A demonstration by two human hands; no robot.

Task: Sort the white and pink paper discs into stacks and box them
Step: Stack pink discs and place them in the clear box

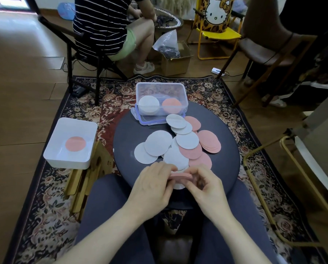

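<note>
We are squaring a pink stack (180,176), pinched edge-on between both hands (178,184) close together; next it goes into the box (162,88) beyond them, beside its white stack (148,104).

Both hands meet at the near edge of the round dark table (128,149), left hand (152,184) & right hand (207,185) pinching a thin pink stack (180,176) btwn them. Loose white discs (157,142) and pink discs (209,141) overlap mid-table. Clear box (162,86) at the far edge holds a white stack (148,104) next to a pink one. White tray (71,161) w/ one pink disc sits off to the left.
</note>
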